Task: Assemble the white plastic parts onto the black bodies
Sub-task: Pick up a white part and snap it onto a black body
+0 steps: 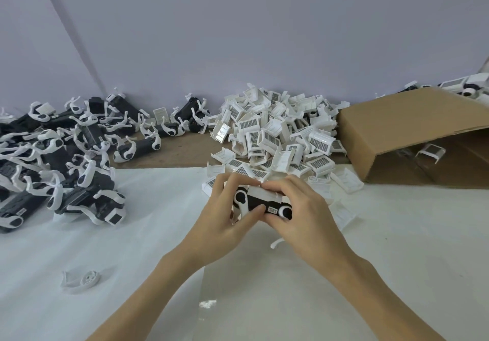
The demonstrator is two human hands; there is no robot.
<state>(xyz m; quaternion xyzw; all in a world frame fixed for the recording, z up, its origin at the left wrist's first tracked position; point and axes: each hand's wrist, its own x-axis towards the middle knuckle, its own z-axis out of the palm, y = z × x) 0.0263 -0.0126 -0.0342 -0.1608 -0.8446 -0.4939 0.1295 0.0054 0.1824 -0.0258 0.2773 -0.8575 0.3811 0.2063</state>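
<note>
black body held in both my hands, white part on top

black body (260,202) sits between my two hands, held just above the white table sheet (132,248), in front of the heap of white parts (277,134). both my forearms come up from the bottom edge and meet at the middle. my left hand (225,221) grasps the body's left end, fingers curled over its far side and thumb laid along the near face. my right hand (301,208) clasps the right end, its fingers bent over the top, pressing on the white plastic part (264,191) that lies along the body's upper edge, thumb under the near side by a round white-ringed wheel (285,211). a matching wheel (241,197) shows at the left end. whether the white part is fully seated i cannot tell.

to my left lies a pile of black bodies with white arms (66,160) fitted. one loose white arm piece (82,279) rests on the sheet near my left forearm. a cardboard box (397,129) lies tipped on its side at the right, just beside the heap.
</note>
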